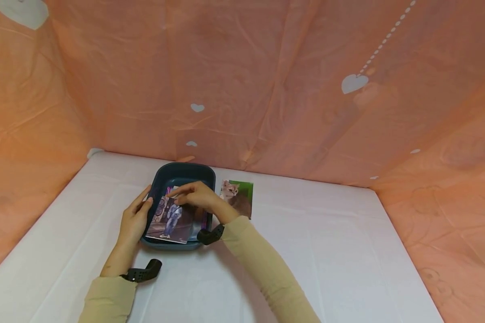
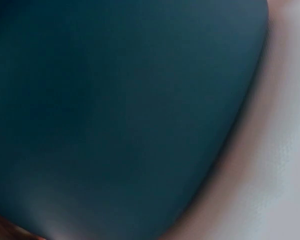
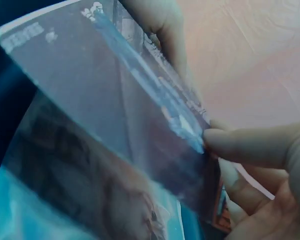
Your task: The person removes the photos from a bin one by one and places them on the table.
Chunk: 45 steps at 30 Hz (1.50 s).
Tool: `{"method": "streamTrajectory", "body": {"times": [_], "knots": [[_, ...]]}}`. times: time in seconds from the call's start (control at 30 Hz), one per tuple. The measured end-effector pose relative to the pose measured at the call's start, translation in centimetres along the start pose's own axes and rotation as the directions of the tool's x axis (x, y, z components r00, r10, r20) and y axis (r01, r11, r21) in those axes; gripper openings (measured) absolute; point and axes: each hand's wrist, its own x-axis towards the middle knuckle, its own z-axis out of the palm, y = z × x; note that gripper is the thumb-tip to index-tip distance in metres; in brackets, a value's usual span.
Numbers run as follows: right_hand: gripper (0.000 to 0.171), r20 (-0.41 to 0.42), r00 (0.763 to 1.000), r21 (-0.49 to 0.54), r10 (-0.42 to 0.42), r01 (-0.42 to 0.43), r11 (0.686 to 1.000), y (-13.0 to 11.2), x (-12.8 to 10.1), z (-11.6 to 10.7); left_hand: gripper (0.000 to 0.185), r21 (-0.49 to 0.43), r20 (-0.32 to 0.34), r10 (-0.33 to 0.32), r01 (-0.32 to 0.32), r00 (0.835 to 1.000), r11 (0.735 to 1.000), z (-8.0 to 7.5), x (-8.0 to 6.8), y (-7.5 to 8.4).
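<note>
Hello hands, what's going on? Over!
Right hand pinches photo over blue tray. Left hand steadies its edge. Cat photo lies beside tray.

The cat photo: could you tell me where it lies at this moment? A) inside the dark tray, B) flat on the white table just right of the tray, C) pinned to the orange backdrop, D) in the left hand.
B: the cat photo lies flat on the white table, beside the right wall of the dark tray, with neither hand touching it.
</note>
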Motion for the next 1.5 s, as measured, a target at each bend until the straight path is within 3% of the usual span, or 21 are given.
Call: {"method": "streamTrajectory", "body": {"times": [0.2,0.43,0.7,0.9,1.2,1.5], "knots": [[0.025,-0.015,0.998,-0.001,-0.062,0.062,0.998,0.0,-0.7,-0.7,0.048,-0.017,-0.005,-0.022,0.022,1.000,1.000,0.2,0.1,0.0],[0.028,-0.006,0.993,0.082,-0.119,0.119,0.990,0.0,-1.9,-1.8,0.047,-0.013,-0.016,-0.005,0.005,1.000,1.000,0.1,0.0,0.1],[0.028,-0.011,0.996,0.059,-0.093,0.093,0.994,0.4,-3.7,-3.9,0.048,-0.006,-0.005,-0.014,0.014,1.000,1.000,0.1,0.1,0.1],[0.027,-0.046,0.995,0.101,-0.086,0.090,0.991,1.5,-4.8,-5.7,0.049,-0.010,-0.009,-0.016,0.016,1.000,1.000,0.0,0.0,0.1],[0.028,-0.123,0.987,0.013,-0.105,0.107,0.994,3.7,-6.1,-8.6,0.050,-0.035,0.000,-0.036,0.036,0.999,0.999,0.0,-0.1,0.3],[0.030,-0.150,0.984,0.008,-0.099,0.101,0.995,5.7,-6.9,-11.3,0.049,-0.024,-0.010,-0.027,0.027,1.000,0.999,0.1,0.0,0.3]]}}
